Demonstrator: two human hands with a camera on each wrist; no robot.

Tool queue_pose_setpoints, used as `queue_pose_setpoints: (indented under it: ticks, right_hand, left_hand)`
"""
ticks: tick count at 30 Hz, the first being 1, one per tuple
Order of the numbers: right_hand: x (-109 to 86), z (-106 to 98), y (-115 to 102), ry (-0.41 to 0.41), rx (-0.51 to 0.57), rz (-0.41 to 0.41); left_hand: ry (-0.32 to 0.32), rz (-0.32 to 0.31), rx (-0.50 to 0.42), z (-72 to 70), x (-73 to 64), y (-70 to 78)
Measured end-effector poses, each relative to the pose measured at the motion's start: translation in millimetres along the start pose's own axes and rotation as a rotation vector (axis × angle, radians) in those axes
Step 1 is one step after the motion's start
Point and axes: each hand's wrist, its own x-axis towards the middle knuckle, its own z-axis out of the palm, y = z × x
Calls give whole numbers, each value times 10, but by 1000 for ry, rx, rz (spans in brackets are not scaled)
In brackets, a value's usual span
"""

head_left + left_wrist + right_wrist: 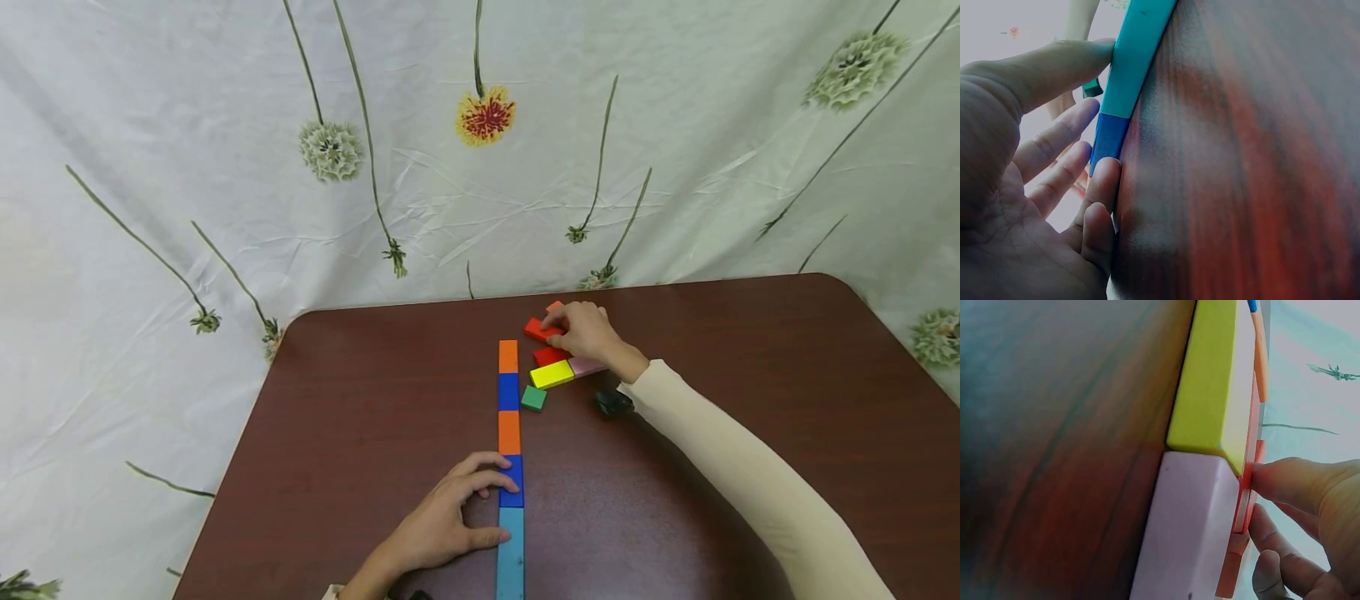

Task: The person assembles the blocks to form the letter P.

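A straight row of wooden blocks runs up the table: a teal block nearest me, then alternating blue and orange ones, ending in an orange block. My left hand rests along the row's left side, thumb against the teal block and loosely bent fingers on the lower blue block. At the far side my right hand pinches a red block between thumb and index finger. A second red block lies just below it, beside a yellow block and a lilac block.
A small green block lies right of the row. Part of an orange block shows behind the right hand. Under the right wrist hangs a dark object. A flower-print cloth hangs behind the brown table.
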Motion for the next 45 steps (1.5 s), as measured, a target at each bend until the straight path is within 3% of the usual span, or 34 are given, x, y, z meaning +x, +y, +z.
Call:
queue_pose_setpoints:
  ticks: [15, 27, 45]
  right_hand:
    - [-108, -46, 19, -43, 24, -66]
    - [-70, 2, 19, 2, 35, -88]
    - [-42, 50, 20, -20, 51, -114]
  left_hand:
    - [5, -2, 1, 13, -1, 13]
    - [3, -2, -7, 15, -9, 4]
    - [-2, -4, -8, 8, -2, 4]
